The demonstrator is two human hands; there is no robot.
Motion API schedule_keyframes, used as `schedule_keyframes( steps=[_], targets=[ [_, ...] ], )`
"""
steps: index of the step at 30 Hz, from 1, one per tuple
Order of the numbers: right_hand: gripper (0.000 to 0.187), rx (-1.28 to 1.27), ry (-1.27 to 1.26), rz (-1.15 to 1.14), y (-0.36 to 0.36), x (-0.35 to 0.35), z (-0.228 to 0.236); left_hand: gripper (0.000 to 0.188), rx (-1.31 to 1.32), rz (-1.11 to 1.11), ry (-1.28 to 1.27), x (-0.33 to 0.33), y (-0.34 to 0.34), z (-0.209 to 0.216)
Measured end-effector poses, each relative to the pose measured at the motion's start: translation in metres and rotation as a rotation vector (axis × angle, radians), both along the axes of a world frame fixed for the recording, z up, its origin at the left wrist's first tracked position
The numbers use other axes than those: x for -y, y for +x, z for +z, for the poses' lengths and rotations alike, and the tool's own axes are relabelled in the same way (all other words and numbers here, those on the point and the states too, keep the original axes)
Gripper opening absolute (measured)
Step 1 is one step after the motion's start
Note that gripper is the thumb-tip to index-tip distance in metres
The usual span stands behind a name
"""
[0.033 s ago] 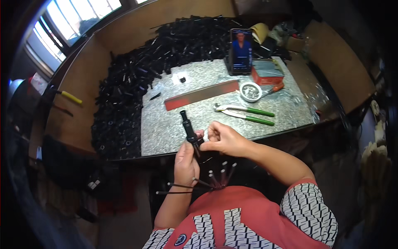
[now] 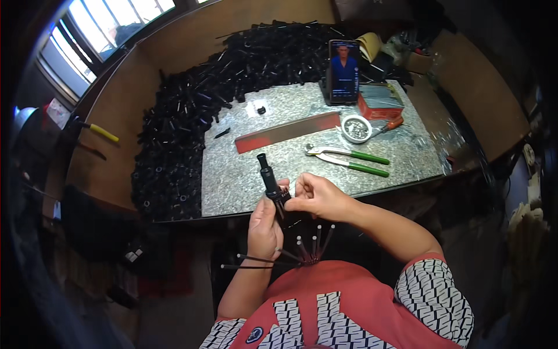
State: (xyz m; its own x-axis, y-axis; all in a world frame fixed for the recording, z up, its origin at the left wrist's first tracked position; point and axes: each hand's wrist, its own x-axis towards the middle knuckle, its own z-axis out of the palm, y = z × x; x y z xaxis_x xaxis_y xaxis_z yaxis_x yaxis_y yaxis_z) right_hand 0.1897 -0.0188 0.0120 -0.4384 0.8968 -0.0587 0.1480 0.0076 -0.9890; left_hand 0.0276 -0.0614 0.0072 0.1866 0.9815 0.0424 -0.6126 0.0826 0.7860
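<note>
My left hand (image 2: 265, 231) is closed around the lower end of a black stepped tubular part (image 2: 269, 176), held upright and slightly tilted over the bench's front edge. My right hand (image 2: 315, 195) comes in from the right, thumb and curled fingers at the part's lower side, beside a small dark fitting (image 2: 283, 198). Whatever its fingertips pinch is too small to make out. Several thin dark rods with pale tips (image 2: 317, 241) fan out in front of my red shirt, below my hands; some cross my left forearm.
On the speckled board (image 2: 226, 186) lie green-handled pliers (image 2: 351, 160), a long flat bar (image 2: 288, 132), a white cup of small metal bits (image 2: 356, 128) and an orange-handled screwdriver (image 2: 394, 123). A phone (image 2: 343, 72) stands by a red box (image 2: 381, 104). Black parts (image 2: 180, 122) pile behind and left.
The whole view has shifted slightly, so everything sits a little farther right. Both hands keep nearly the same pose at the black part.
</note>
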Motion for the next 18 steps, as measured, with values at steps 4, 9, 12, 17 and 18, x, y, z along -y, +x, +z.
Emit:
schedule_keyframes(
  steps=[4, 9, 12, 17, 18],
  targets=[
    [0.024, -0.110, -0.229, 0.088, -0.011, 0.012, 0.011, 0.039, 0.183, -0.144, -0.022, 0.001, -0.015, -0.006],
    [0.027, -0.126, -0.055, 0.031, -0.019, 0.024, 0.019, 0.035, 0.351, -0.116, -0.029, -0.005, -0.015, -0.011],
    [0.027, -0.113, -0.088, 0.065, -0.020, 0.023, 0.024, 0.034, 0.358, -0.141, -0.062, -0.006, -0.024, -0.016],
    [0.027, -0.150, -0.124, 0.120, -0.018, 0.020, 0.019, 0.033, 0.326, -0.153, 0.037, -0.007, -0.022, -0.015],
    [0.028, -0.146, -0.117, 0.153, -0.017, 0.020, 0.018, 0.033, 0.325, -0.154, 0.035, -0.006, -0.023, -0.012]
  ],
)
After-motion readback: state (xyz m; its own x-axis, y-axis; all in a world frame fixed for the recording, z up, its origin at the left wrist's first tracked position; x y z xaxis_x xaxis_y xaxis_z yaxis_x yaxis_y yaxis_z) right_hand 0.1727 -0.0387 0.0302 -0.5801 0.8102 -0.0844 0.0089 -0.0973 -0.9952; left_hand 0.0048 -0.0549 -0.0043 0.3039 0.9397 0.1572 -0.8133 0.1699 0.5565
